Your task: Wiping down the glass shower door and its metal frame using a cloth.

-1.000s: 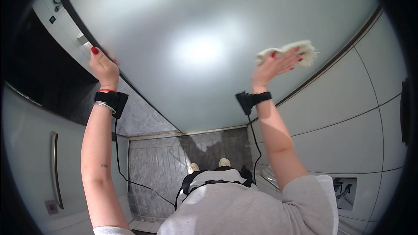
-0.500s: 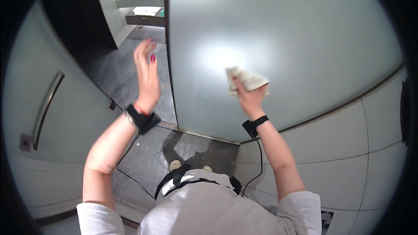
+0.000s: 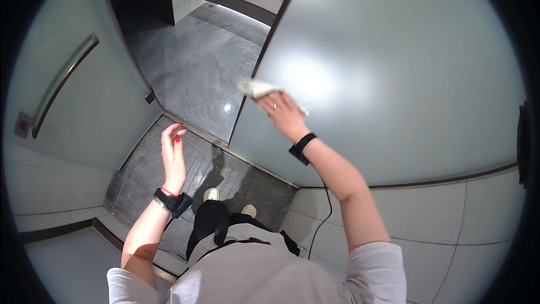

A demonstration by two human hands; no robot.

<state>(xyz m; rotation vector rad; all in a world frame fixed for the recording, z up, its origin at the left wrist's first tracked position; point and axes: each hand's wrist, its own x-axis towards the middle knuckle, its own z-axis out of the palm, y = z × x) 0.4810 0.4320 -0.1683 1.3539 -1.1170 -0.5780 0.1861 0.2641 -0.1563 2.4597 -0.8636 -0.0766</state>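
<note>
Under my right hand (image 3: 286, 117) a pale cloth (image 3: 262, 88) is pressed against the frosted glass panel (image 3: 382, 107). One end of the cloth reaches the panel's dark left edge, beside the doorway. A ring shows on that hand, and its fingers lie over the cloth. My left hand (image 3: 173, 157) hangs in the air above the grey floor, fingers loosely curved and apart, with nothing in it. Both wrists wear black straps with small dark boxes.
A frosted glass door (image 3: 67, 112) with a long metal handle (image 3: 63, 87) stands open at the left. Through the doorway are a grey tiled floor (image 3: 197, 62) and a dark drawer unit (image 3: 236, 1). White wall tiles (image 3: 405, 214) line the lower right. A black cable (image 3: 325, 219) hangs by my right arm.
My right hand has slid the cloth leftward across the glass to its edge. My left hand has come down and nearer to me. The view has turned and shifted.
</note>
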